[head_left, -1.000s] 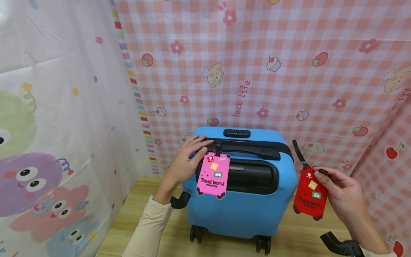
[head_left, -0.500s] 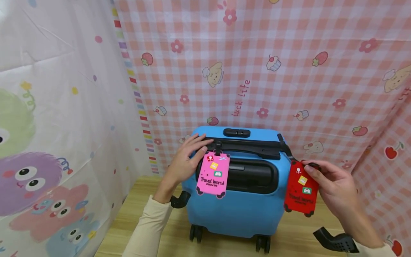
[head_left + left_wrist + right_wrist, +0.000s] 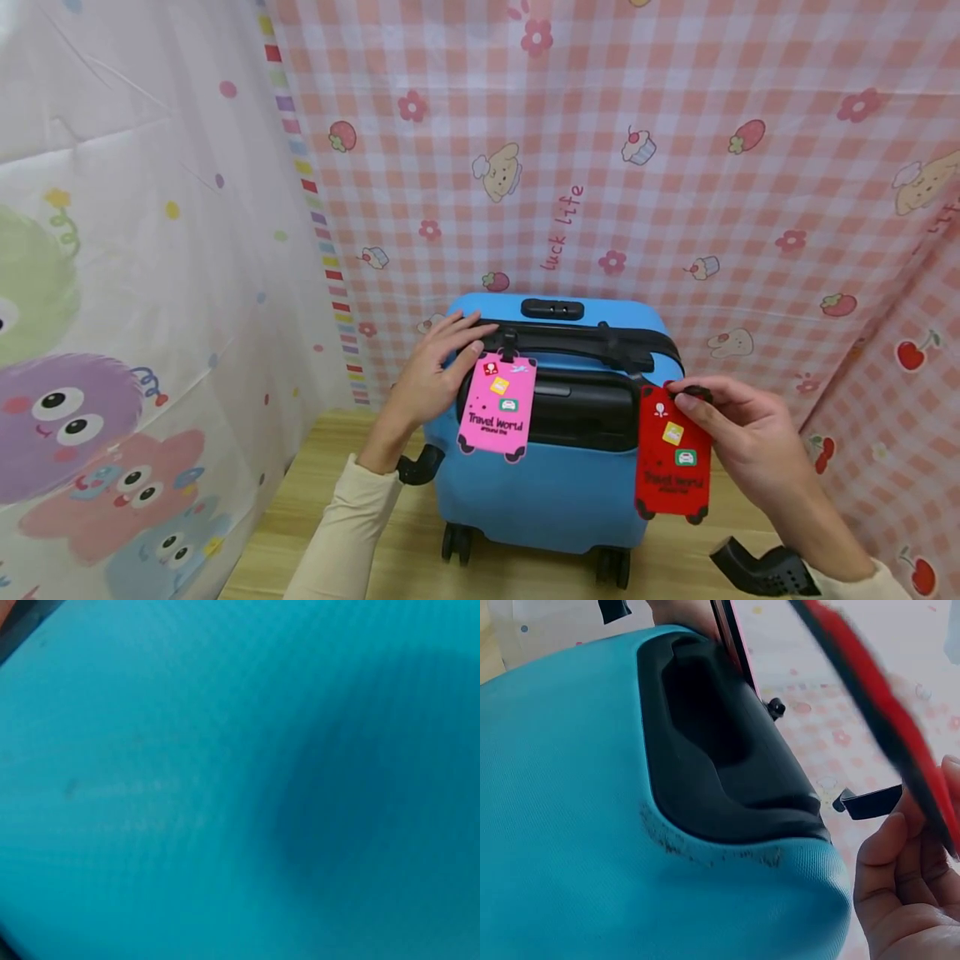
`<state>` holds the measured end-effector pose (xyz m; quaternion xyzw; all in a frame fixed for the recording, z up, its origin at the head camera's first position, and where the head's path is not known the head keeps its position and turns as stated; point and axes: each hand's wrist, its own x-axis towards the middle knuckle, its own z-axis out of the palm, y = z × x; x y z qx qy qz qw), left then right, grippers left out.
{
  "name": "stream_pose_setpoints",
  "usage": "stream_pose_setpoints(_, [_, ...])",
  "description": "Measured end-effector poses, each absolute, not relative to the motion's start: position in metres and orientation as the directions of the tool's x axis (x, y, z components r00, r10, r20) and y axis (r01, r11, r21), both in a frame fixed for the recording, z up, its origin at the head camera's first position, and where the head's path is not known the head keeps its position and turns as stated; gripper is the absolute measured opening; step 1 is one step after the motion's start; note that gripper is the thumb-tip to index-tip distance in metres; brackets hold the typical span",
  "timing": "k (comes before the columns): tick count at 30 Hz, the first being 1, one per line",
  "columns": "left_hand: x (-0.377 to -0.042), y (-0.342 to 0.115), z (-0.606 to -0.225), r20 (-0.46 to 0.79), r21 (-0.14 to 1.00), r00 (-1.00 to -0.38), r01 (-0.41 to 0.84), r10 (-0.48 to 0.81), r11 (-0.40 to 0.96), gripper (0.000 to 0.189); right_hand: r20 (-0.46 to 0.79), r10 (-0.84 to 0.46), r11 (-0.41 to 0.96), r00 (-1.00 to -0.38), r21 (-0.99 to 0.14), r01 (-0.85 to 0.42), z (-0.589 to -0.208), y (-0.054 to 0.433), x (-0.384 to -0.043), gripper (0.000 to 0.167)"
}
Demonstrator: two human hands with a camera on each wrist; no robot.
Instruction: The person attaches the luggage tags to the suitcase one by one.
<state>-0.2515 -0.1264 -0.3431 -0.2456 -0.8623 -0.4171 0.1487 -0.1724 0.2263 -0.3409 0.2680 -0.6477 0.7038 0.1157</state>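
Thumb and fingers of the person's right hand [image 3: 750, 437] pinch the upper edge of a flat, red, suitcase-shaped luggage tag [image 3: 673, 458] with raised stickers and dark lettering. The red tag hangs below and just beside those fingertips, toward the suitcase, and overlaps its right edge from above; whether they touch cannot be told. Its narrow black strap [image 3: 874, 802] juts out with a bent tip. The left hand [image 3: 438, 367], fingers extended and relaxed, rests on the top edge of an upright blue hard-shell suitcase [image 3: 540, 500], beside a glossy pink luggage tag [image 3: 498, 408] looped on the smooth black carry handle [image 3: 570, 340]. Fine ribbing covers the blue shell, with dark speckled scuffs [image 3: 664, 832] bordering the rounded black recess [image 3: 727, 750].
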Motion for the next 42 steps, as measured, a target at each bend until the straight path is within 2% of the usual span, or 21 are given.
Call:
stream_pose_setpoints(17, [-0.252, -0.124, -0.338, 0.455, 0.639, -0.832, 0.554, 0.319, 0.534, 0.038, 0.485, -0.299, -0.162, -0.822, -0.875, -0.457, -0.339, 0.217, -0.166, 0.032])
stream_pose_setpoints(29, [-0.249, -0.119, -0.313, 0.349, 0.591, -0.866, 0.5, 0.357, 0.634, 0.042, 0.37, -0.275, 0.005, -0.887, -0.923, -0.386, -0.331, 0.209, -0.161, 0.02])
stream_pose_setpoints(37, [-0.25, -0.106, -0.288, 0.318, 0.582, -0.827, 0.556, 0.463, 0.593, 0.042, 0.314, -0.251, 0.076, -0.916, -0.937, -0.342, -0.326, 0.198, -0.166, 0.016])
stream_pose_setpoints(42, [-0.252, -0.095, -0.278, 0.277, 0.56, -0.767, 0.618, 0.578, 0.552, 0.046, 0.311, -0.256, 0.101, -0.915, -0.933, -0.345, -0.322, 0.19, -0.169, 0.014])
